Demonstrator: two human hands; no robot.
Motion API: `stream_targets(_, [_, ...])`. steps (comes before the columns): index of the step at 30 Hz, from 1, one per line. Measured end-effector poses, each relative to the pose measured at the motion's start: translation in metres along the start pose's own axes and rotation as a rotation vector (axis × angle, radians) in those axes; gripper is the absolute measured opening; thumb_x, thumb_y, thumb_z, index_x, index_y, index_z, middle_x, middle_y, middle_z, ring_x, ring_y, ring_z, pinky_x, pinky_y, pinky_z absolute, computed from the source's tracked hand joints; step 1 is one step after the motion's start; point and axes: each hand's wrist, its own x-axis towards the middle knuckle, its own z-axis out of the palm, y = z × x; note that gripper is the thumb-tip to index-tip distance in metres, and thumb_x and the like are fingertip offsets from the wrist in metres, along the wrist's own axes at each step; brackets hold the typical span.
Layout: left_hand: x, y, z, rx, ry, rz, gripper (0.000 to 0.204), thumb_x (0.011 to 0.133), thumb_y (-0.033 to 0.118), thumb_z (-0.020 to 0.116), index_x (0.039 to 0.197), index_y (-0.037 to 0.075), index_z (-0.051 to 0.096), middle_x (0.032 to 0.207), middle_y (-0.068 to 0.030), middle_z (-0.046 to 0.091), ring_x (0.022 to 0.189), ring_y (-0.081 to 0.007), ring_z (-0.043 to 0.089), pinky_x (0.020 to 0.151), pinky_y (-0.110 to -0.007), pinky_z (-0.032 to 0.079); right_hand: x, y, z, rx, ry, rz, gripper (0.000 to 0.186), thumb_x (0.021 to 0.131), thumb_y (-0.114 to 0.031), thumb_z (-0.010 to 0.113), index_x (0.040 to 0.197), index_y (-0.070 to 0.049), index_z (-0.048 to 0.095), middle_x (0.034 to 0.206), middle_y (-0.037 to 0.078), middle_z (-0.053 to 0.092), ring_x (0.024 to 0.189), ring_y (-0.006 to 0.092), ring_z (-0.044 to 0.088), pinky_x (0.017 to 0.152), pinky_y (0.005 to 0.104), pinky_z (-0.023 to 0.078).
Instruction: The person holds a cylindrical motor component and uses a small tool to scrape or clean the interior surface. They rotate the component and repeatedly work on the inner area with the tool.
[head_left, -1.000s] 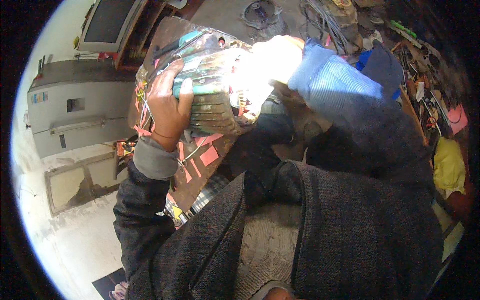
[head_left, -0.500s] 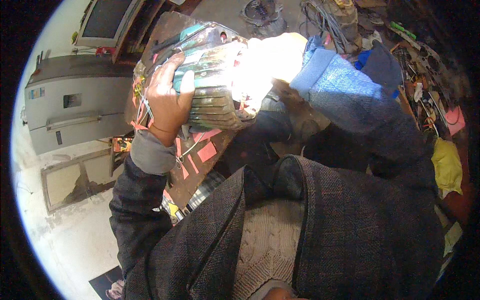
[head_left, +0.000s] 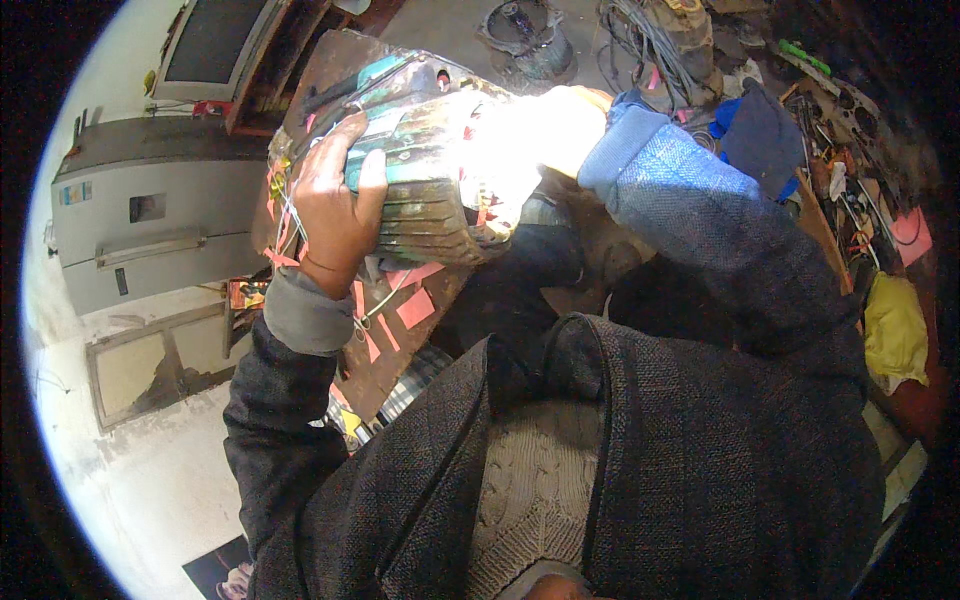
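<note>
A finned electric motor housing (head_left: 415,215), with worn green paint, lies on its side on a small brown wooden table (head_left: 405,335). My left hand (head_left: 335,200) grips its left end, with the thumb over the fins and the fingertips on the upper side. At the housing's open right end, my right hand (head_left: 575,125) is washed out by strong glare. Its fingers and anything in them cannot be made out. Bits of red paper or insulation show inside the open end below the glare. Pink paper strips (head_left: 414,309) and thin pale cords lie beside the housing.
Another round motor part (head_left: 540,65) stands on the floor beyond the table. Grey cable coils (head_left: 655,50) hang by a sack at the back. Tools and scraps crowd the right side, near a yellow bag (head_left: 895,330). A grey fridge (head_left: 160,205) is at left.
My right forearm has swung outward and up a little, while the hand stays at the open end. The left hand keeps its place on the housing.
</note>
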Motion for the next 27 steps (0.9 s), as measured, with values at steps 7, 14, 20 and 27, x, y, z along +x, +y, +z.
stream_targets(7, [0.000, 0.000, 0.001, -0.012, 0.003, 0.007, 0.037, 0.094, 0.020, 0.064, 0.121, -0.004, 0.072, 0.122, -0.0233, 0.074, 0.113, -0.0408, 0.070, 0.104, -0.046, 0.052, 0.013, 0.020, -0.034, -0.452, 0.168, 0.128, 0.020, 0.094, -0.022, 0.064, 0.096, -0.004, 0.075, 0.085, 0.017, 0.073, 0.079, 0.0324, 0.074, 0.073, 0.0425, 0.062])
stream_targets(14, [0.002, 0.000, -0.001, 0.009, 0.011, 0.002, 0.039, 0.094, 0.023, 0.064, 0.122, -0.004, 0.072, 0.121, -0.0235, 0.074, 0.112, -0.0415, 0.069, 0.103, -0.046, 0.052, -0.008, 0.010, -0.103, -0.273, 0.019, 0.120, 0.021, 0.094, -0.021, 0.064, 0.098, -0.003, 0.075, 0.089, 0.017, 0.074, 0.079, 0.0334, 0.074, 0.075, 0.0429, 0.062])
stream_targets(20, [0.002, 0.002, -0.001, -0.004, 0.013, 0.015, 0.039, 0.095, 0.022, 0.064, 0.121, -0.004, 0.072, 0.120, -0.0233, 0.074, 0.111, -0.0418, 0.070, 0.102, -0.046, 0.053, -0.021, 0.005, -0.017, 0.036, -0.015, 0.111, 0.024, 0.097, -0.022, 0.063, 0.103, -0.002, 0.076, 0.099, 0.016, 0.075, 0.087, 0.0308, 0.074, 0.079, 0.0389, 0.061])
stream_targets(27, [0.001, 0.000, 0.001, -0.029, 0.023, -0.001, 0.037, 0.094, 0.020, 0.065, 0.121, -0.005, 0.072, 0.120, -0.0232, 0.075, 0.112, -0.0406, 0.070, 0.104, -0.045, 0.053, -0.008, 0.031, 0.017, -0.048, -0.117, 0.237, 0.026, 0.097, -0.024, 0.064, 0.105, -0.003, 0.076, 0.099, 0.016, 0.076, 0.086, 0.0305, 0.074, 0.079, 0.0391, 0.061])
